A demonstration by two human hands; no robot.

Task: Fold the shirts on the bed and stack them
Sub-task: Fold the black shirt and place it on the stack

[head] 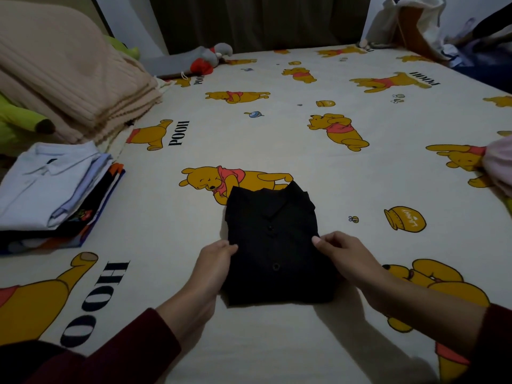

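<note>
Now the black shirt point(271, 242) lies folded in the middle of the bed point(277, 128), collar at the far end and buttons facing up; its long side runs straight away from the person. The left hand point(213, 263) is at the shirt's left edge and the right hand point(342, 253) is at its right edge — one on each side, about halfway along. Both hands touch the cloth; the left fingers point(228, 248) are pressed together on the edge, thumb on top, and the right fingers point(318, 241) are pinched shut on the other edge. I cannot tell if any fingers reach under the shirt.

The stack of folded shirts point(52, 189) sits well apart, over to the left, with a pale blue shirt on top; so the left hand is the nearer one to it. My guess is the shirt is done being folded and the next move is a lift and a carry to the left — the folds could slip open if only the edges are held. A pink cloth point(498, 162) peeks in at the right edge of the bed.
</note>
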